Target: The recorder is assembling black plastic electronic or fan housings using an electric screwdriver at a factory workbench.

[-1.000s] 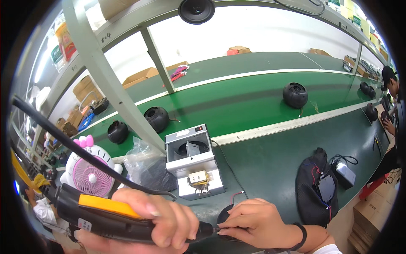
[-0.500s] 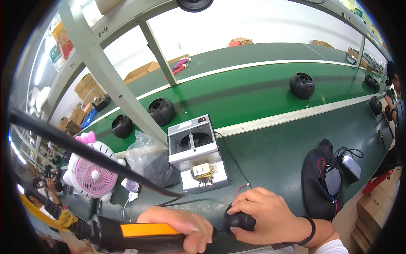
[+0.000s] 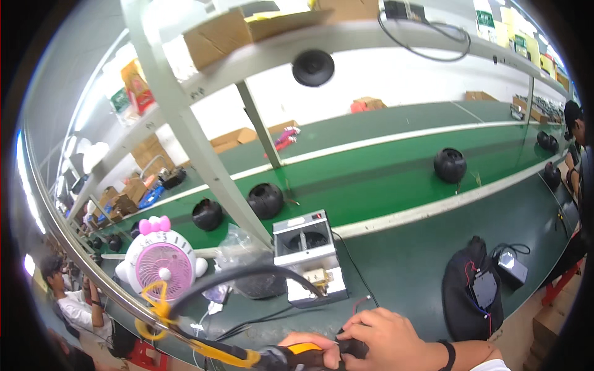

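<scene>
At the near edge of the bench, my left hand (image 3: 317,345) is wrapped around a black-and-orange electric screwdriver (image 3: 302,349). The tool's thick black cable rises behind it. My right hand (image 3: 387,337) grips a small rounded black part (image 3: 352,347) from above, its fingers bent over it. The screwdriver's front end is close against this part, but the fingers hide whether the tip touches. Just beyond my hands stands a grey box-shaped machine (image 3: 317,287) with a round opening and a brass-coloured mechanism. A black mesh bag (image 3: 455,309) lies to the right, bearing a grey plate with red wires.
A pink-and-white fan (image 3: 164,272) and a clear plastic bag (image 3: 238,247) stand left of the machine. A black power adapter (image 3: 512,267) lies beyond the mesh bag. Round black housings (image 3: 450,165) sit on the green belt (image 3: 365,191). A shelf post (image 3: 198,148) rises in front of it.
The view has tilted upward and things sit lower in it. My left hand and the screwdriver have come closer to the black part. The cable has swung, and my right hand keeps its grip.
</scene>
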The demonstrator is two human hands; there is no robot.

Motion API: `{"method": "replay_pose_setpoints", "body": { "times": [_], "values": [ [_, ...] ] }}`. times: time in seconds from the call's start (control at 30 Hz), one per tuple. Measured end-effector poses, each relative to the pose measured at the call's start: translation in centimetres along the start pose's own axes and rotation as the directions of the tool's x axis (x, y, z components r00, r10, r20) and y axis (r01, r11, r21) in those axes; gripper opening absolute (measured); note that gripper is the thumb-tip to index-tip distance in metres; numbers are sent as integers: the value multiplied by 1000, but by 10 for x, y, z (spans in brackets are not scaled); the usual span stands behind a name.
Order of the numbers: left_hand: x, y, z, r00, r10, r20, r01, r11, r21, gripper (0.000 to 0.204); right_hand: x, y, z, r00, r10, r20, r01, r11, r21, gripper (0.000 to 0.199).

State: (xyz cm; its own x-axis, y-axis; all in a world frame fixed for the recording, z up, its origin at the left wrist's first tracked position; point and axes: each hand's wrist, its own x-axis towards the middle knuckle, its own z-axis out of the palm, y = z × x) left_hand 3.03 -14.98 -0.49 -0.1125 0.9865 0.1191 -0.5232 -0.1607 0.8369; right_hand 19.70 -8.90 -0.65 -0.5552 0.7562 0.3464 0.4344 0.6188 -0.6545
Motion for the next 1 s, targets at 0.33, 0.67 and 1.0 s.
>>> {"method": "replay_pose_setpoints", "body": {
  "times": [0.33,0.67,1.0],
  "values": [
    [5,-30,-20,935,343,94,-353,927,129,59,-8,-25,7,999,46,27,-42,993,-112,36],
    [13,17,-32,882,370,290,-452,838,306,40,-14,-59,-6,966,224,126,-189,951,-244,68],
    [-42,-9,-175,971,13,239,-227,360,905,27,93,30,-107,897,355,263,-193,851,-489,83]
  ]
}}
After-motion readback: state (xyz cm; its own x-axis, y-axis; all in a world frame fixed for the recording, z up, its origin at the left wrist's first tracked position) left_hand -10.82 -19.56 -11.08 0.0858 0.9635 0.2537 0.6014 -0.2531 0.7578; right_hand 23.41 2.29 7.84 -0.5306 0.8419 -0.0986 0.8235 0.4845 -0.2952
